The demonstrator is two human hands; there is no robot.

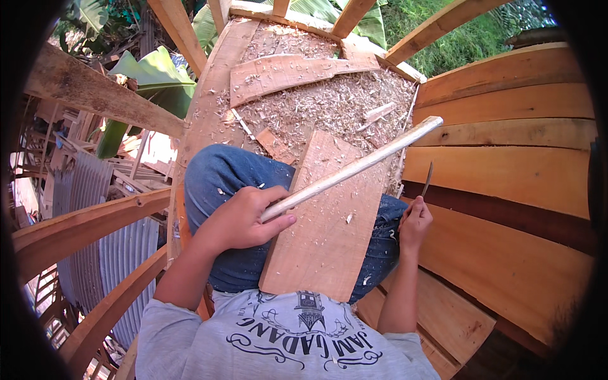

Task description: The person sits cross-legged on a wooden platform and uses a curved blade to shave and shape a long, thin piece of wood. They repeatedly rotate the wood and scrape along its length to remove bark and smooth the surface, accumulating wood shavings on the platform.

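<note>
Grey fabric shirt (278, 347); left hand (248, 218) grips pale round wooden stick (361, 164), right hand (415, 223) thin metal blade (428, 178); likely whittling, next cut needs bracing.

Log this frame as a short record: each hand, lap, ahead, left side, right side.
left hand: grips near end of pale stick
right hand: holds thin-bladed tool, tip pointing away from the body
lap: wide board over blue jeans
ahead: wood shavings, irregular board
left side: wooden rails, corrugated sheets beyond
right side: plank wall
</note>
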